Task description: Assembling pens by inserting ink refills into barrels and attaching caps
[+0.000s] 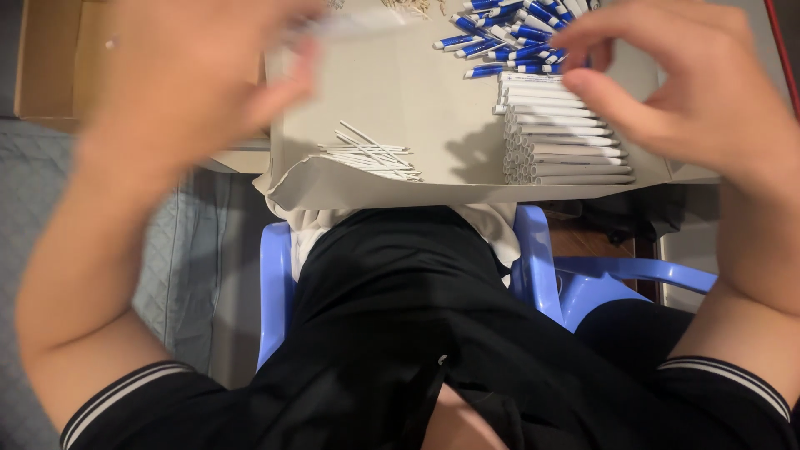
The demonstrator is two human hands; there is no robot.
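1. The left hand (179, 79) is raised over the left part of the cardboard sheet (400, 92) and is heavily blurred. A thin pale, see-through stick-like thing (350, 23) shows at its fingertips, but the blur hides whether the grip is clamped on it; I cannot tell.
2. The right hand (692, 83) hovers over the upper right of the sheet. Its thumb and forefinger curl toward each other just above the heap of blue-and-white pens (508, 37); whether the grip is pinched on one of them I cannot tell, since the fingers cover that spot.
3. The blue-and-white pens lie in a loose pile at the top of the sheet, beside and partly under the right hand's fingers.
4. Just below that pile, a neat stack of white pen barrels (567, 137) lies side by side, open ends facing left, below the right thumb.
5. A small bundle of thin white refills (371, 154) lies near the front edge of the sheet, well apart from both hands.
6. A brown cardboard box (54, 62) sits behind the left hand at the upper left.
7. The person sits on a blue plastic chair (550, 275), in black clothes, with the sheet lying over the lap edge.
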